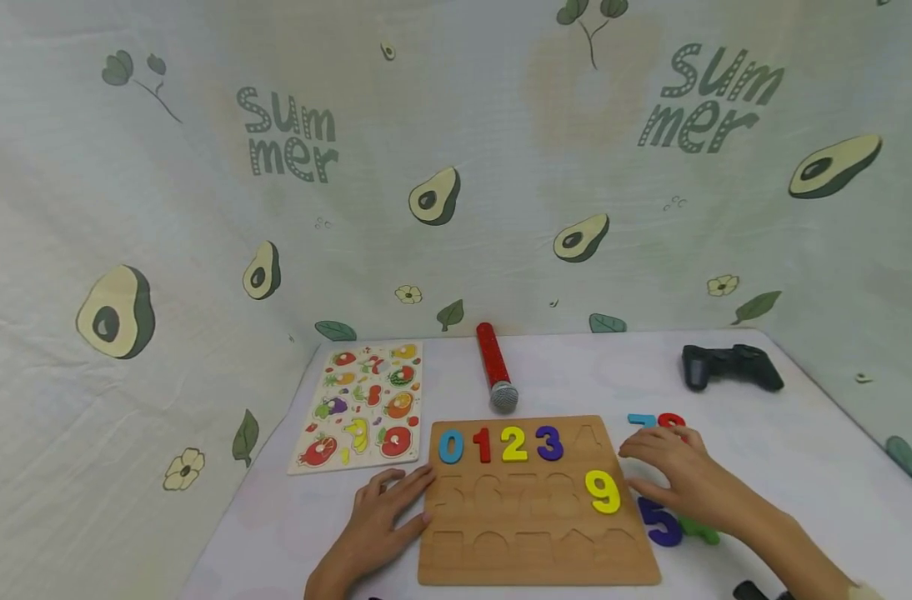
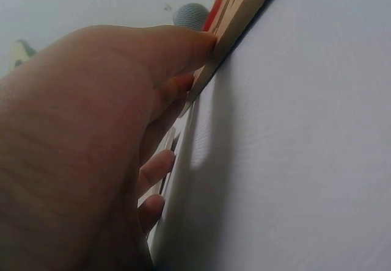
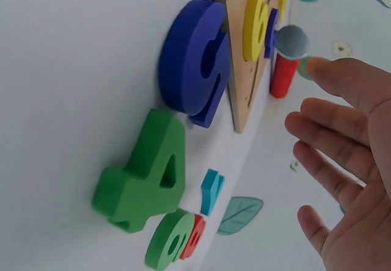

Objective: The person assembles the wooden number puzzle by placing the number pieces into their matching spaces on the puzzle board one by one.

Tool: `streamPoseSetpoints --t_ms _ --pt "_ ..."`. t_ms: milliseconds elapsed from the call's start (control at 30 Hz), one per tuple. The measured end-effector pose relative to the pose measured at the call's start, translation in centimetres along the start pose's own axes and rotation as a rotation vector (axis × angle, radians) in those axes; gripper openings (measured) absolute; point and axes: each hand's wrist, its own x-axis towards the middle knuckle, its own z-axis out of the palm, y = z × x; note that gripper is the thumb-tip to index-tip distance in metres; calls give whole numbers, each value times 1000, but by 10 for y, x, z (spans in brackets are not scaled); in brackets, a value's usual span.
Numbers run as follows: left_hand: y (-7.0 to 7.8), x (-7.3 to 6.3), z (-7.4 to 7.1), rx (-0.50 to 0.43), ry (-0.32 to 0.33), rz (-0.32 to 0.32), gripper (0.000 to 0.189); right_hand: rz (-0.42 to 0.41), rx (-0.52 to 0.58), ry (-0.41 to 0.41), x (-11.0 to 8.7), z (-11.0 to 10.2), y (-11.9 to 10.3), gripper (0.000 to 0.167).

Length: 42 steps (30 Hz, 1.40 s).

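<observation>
Both hands at the number board (image 1: pixel 538 533)!
Left hand (image 1: pixel 377 521) rests flat-fingered against its left edge; right hand (image 1: pixel 684 479), fingers spread and empty, hovers just right of it, above the purple 5 (image 1: pixel 660 525).

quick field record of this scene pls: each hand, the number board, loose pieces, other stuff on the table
left hand: flat on the table, fingers straight, touching the number board's left edge
right hand: open, fingers spread, over the loose pieces right of the board, holding nothing
number board: wooden, 0, 1, 2, 3 and 9 seated, other slots bare
loose pieces: blue 5, green 4, also a light blue, a red and a second green piece
fruit puzzle: far left
microphone: red handle, behind the board
game controller: black, far right
</observation>
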Motion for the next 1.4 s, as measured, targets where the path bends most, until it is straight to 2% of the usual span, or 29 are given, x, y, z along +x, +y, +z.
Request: streamPoseSetpoints --t_ms 400,933,1400 --pt "-1 -2 0 0 -7 -12 58 39 6 -27 -25 3 9 29" --pt "0 -3 -2 6 0 -8 57 124 -22 -82 -44 5 17 37" --pt "3 -1 -3 5 1 -4 57 157 -24 -105 -61 6 26 42"
